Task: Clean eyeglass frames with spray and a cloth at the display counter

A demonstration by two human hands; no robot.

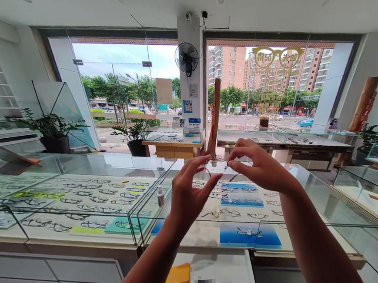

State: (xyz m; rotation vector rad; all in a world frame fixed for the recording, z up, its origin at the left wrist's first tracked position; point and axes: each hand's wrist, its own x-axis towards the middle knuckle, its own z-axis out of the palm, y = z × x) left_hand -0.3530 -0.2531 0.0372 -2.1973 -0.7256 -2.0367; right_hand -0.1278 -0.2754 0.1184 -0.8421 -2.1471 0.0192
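Observation:
I hold a pair of thin-framed glasses (217,167) up in front of me at chest height, over a glass display counter (311,193). My left hand (188,194) pinches the left side of the frame with fingertips and thumb. My right hand (259,164) is curled around the right side, fingers closed on the frame. The lenses are clear and the frame is hard to make out against the background.
Glass cases (82,198) filled with several rows of eyeglass frames run left and ahead. A small white bottle (160,196) stands on the case. A yellow cloth (177,277) lies on the white counter below. Potted plants (52,130), a wall fan (187,59) and shop windows are beyond.

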